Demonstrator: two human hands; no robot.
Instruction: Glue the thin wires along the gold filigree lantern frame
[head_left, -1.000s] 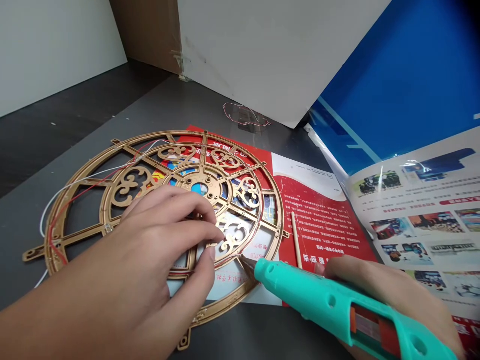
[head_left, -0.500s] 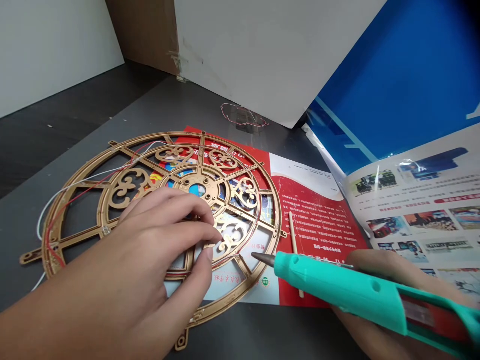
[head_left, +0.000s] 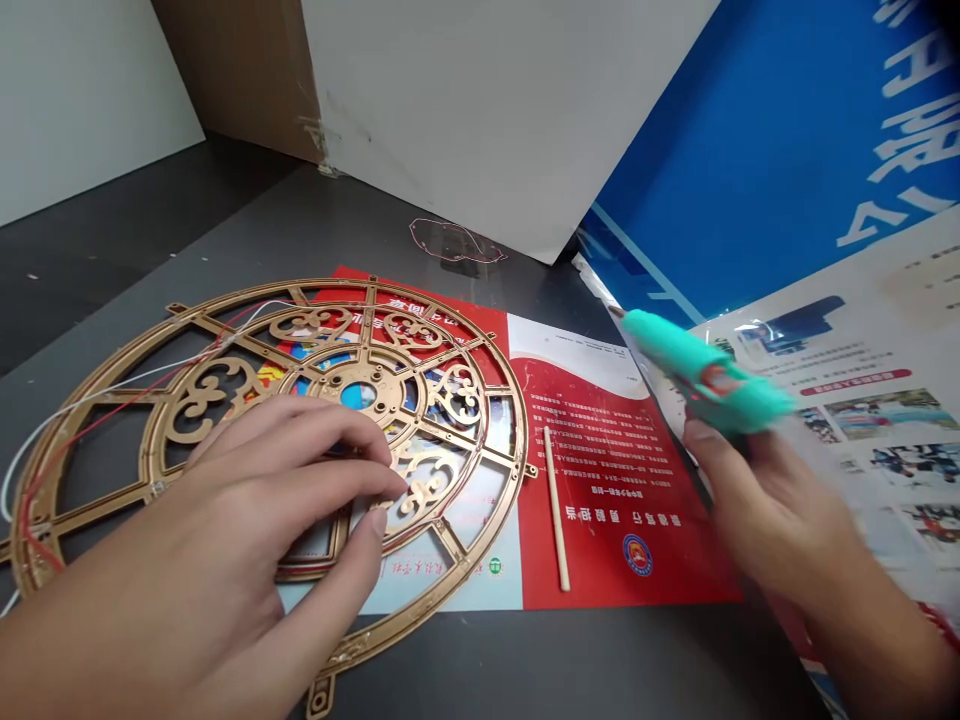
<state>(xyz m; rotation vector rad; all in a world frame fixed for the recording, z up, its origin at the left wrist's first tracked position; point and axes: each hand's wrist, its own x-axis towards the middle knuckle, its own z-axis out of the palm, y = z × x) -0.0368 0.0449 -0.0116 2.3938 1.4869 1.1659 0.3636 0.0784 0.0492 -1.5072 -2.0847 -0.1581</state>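
A large gold wheel-shaped frame (head_left: 371,300) with spokes and scrollwork lies flat, with red and white wires running along its rings. My left hand (head_left: 292,520) rests over its near side, fingers bent. Thumb and index fingertips pinch at the edge of a gold scroll ornament (head_left: 429,482) inside the frame; the exact contact is partly hidden. In my right hand (head_left: 772,500), a teal hot glue gun (head_left: 682,355) is gripped out to the right, blurred by motion. Its dark nozzle points to the upper left, away from the frame.
Under the frame lies a red and white printed folder (head_left: 600,560). A thin wooden stick (head_left: 556,510) lies on it. A loop of thin wire (head_left: 454,240) is farther back on the dark table (head_left: 480,670). White panels (head_left: 487,100) and a blue printed board (head_left: 712,180) stand behind.
My right hand has swung the glue gun up and away from the frame, toward the blue board. My left hand keeps its hold; the whole view has shifted somewhat.
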